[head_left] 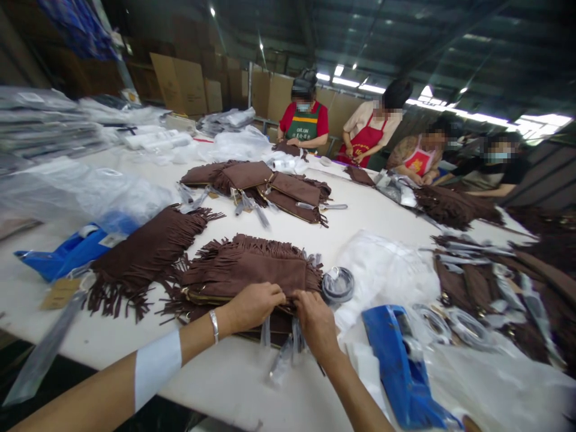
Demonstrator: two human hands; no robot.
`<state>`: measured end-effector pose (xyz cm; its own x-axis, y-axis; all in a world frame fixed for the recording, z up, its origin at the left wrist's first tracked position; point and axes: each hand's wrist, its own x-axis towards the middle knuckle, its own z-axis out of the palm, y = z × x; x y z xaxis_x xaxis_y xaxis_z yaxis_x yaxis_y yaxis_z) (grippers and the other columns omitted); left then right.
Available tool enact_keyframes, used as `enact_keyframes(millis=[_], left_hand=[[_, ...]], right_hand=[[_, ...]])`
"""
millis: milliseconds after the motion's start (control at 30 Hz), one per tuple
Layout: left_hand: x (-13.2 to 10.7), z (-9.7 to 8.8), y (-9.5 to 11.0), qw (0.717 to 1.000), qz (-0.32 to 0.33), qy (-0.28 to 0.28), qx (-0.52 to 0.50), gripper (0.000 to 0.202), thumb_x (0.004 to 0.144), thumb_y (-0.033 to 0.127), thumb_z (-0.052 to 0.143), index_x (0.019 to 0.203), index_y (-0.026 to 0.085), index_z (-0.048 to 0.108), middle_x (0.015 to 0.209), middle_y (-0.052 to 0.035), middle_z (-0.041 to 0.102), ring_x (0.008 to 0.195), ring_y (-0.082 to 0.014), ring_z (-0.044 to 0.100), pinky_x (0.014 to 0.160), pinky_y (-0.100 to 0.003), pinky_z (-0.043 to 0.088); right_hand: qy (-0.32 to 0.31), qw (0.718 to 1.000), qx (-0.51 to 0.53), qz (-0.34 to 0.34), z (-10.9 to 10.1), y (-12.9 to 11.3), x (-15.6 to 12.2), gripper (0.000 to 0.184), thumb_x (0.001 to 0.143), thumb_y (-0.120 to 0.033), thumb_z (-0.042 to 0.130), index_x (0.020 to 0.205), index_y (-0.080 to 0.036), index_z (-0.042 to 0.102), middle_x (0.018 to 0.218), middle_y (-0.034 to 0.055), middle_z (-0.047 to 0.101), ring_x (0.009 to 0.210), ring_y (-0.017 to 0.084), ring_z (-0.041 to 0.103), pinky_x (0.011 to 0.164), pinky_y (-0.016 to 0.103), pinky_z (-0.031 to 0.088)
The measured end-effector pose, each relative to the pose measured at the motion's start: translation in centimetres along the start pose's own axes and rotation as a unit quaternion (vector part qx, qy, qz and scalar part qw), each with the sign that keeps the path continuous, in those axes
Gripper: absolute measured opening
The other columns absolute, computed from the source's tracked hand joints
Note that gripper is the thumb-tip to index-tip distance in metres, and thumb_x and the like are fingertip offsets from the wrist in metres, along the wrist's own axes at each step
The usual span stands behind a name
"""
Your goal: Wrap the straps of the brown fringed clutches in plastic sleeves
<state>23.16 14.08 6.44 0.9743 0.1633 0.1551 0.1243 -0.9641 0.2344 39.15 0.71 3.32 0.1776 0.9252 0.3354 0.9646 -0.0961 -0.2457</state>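
Note:
A stack of brown fringed suede bags (252,270) lies on the white table (234,378) right in front of me. My left hand (254,303) is curled over the near edge of the top bag, with a bracelet on its wrist. My right hand (315,321) grips the same edge beside it, fingers bent down among clear plastic strips (283,354) that hang from the bag. A roll of clear tape (337,283) sits just right of the stack.
More fringed bags lie at left (144,258) and mid-table (270,189). A blue tool (400,372) and clear plastic wrap (387,270) are at right, blue packaging (67,252) at left. Several aproned workers (303,120) stand along the far side; cardboard boxes (180,84) behind.

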Motion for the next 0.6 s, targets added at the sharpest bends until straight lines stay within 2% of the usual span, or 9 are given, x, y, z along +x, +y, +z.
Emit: enact_keyframes(millis=[100,200,300,367,467,533,600], left_hand=[[-1.7,-0.7,1.2,0.997,-0.011,0.045,0.056,0.011,0.090,0.022,0.050,0.099,0.018,0.056,0.115,-0.0114,0.056,0.103,-0.0258,0.053,0.085,-0.039,0.043],[-3.8,-0.9,2.7,0.987,-0.101,0.077,0.101,0.020,0.092,0.035,0.048,0.090,0.017,0.056,0.097,-0.0118,0.058,0.093,-0.0286,0.054,0.079,-0.042,0.042],[-5.5,0.2,4.0,0.969,-0.208,0.067,0.117,0.029,0.093,0.041,0.046,0.082,0.017,0.057,0.081,-0.0091,0.057,0.082,-0.0283,0.055,0.074,-0.042,0.040],[-5.8,1.6,4.8,0.954,-0.277,0.073,0.084,0.034,0.090,0.049,0.049,0.086,0.016,0.059,0.083,-0.0090,0.059,0.080,-0.0271,0.057,0.072,-0.039,0.040],[-4.7,3.7,5.8,0.920,-0.368,0.127,-0.035,0.036,0.088,0.053,0.053,0.099,0.019,0.059,0.092,-0.0059,0.063,0.080,-0.0220,0.060,0.070,-0.031,0.040],[-3.5,4.9,6.3,0.889,-0.416,0.147,-0.123,0.028,0.089,0.047,0.054,0.094,0.020,0.059,0.088,-0.0024,0.065,0.079,-0.0184,0.061,0.067,-0.027,0.039],[-2.6,5.4,6.4,0.865,-0.452,0.127,-0.178,0.024,0.092,0.040,0.051,0.083,0.020,0.058,0.079,-0.0007,0.065,0.074,-0.0163,0.061,0.062,-0.025,0.036]], right_hand=[[0.019,0.999,0.046,0.013,0.7,0.7,-0.2,0.019,0.096,-0.021,0.044,0.112,-0.018,0.054,0.099,0.0061,0.062,0.091,0.020,0.054,0.081,0.031,0.042],[0.012,0.998,0.059,0.003,1.1,1.2,-0.5,0.016,0.096,-0.022,0.044,0.108,-0.019,0.056,0.097,0.0059,0.062,0.092,0.021,0.054,0.081,0.033,0.043],[0.012,0.998,0.060,0.006,1.1,1.1,-0.7,0.016,0.096,-0.022,0.044,0.106,-0.020,0.056,0.098,0.0060,0.062,0.092,0.022,0.053,0.082,0.034,0.043],[0.012,0.999,0.052,0.008,0.9,0.8,-0.8,0.017,0.097,-0.022,0.043,0.107,-0.020,0.056,0.097,0.0060,0.062,0.091,0.022,0.053,0.082,0.034,0.042],[-0.003,1.000,0.014,-0.011,0.5,0.4,-0.9,0.023,0.097,-0.020,0.042,0.115,-0.021,0.056,0.095,0.0060,0.061,0.090,0.022,0.052,0.081,0.034,0.042],[-0.019,0.999,-0.023,-0.045,0.2,0.3,-1.0,0.030,0.096,-0.018,0.043,0.124,-0.021,0.053,0.097,0.0070,0.061,0.090,0.022,0.051,0.082,0.035,0.042],[-0.035,0.995,-0.053,-0.080,0.0,0.3,-1.1,0.034,0.094,-0.017,0.047,0.128,-0.019,0.051,0.102,0.0089,0.060,0.093,0.023,0.050,0.083,0.035,0.042]])
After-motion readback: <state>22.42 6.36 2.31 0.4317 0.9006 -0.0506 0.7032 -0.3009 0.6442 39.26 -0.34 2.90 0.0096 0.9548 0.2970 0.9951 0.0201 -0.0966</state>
